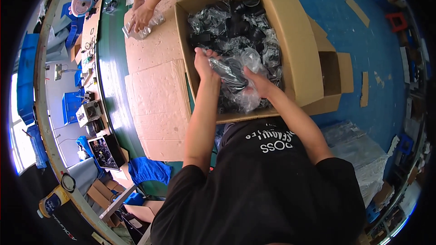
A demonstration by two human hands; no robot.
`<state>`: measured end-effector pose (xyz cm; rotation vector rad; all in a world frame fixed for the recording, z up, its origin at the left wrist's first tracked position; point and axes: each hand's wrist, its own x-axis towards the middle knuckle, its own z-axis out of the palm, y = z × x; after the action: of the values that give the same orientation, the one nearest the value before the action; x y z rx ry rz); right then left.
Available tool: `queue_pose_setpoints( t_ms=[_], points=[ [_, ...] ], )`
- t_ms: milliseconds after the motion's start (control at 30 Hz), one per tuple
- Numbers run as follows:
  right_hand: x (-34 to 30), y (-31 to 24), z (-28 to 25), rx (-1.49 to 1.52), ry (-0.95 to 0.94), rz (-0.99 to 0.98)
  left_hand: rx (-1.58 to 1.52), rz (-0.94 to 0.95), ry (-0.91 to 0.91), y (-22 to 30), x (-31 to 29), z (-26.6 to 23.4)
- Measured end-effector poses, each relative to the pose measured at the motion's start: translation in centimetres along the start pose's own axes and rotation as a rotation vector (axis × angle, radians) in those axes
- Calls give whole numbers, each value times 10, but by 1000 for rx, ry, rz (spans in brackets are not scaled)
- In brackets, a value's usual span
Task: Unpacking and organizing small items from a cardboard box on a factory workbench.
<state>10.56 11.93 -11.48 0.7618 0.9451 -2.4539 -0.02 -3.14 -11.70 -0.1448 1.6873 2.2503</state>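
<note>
Between my two hands is a clear plastic bag [230,71] with something black inside, too wrapped up to name. My left hand [205,67] grips its left side, with the thumb and fingers curled round the plastic. On the other side my right hand [260,85] holds the bag's crumpled, bunched part, its fingers partly hidden. Both hands are over an open cardboard box [290,41]. Inside lie several black parts [238,27], many wrapped in clear plastic, some showing bare black plastic at the far end.
Flattened cardboard [154,109] covers the green table [116,90] on the left. At the far left, a co-worker's hands [141,17] press on a clear plastic bag [156,19]. Another open carton [334,75] stands right of the box, and a plastic-wrapped stack [359,154] is by my right elbow.
</note>
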Motion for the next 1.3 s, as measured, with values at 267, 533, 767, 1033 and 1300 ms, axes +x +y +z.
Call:
queue_pose_setpoints(
  t_ms=[267,533,767,1033,1300],
  points=[
    [-7,-31,-2,-113,-35,4,693,713,-19,34,-37,35],
    [14,-45,3,-222,-186,29,476,440,-220,25,-22,15],
    [-2,-78,10,-539,-178,-433,558,469,-182,85,-21,21],
    [-6,-71,7,-594,-57,-387,947,714,-313,73,22,72],
    [-62,-15,-73,-301,159,-182,1537,35,203,-1,214,61]
  ],
)
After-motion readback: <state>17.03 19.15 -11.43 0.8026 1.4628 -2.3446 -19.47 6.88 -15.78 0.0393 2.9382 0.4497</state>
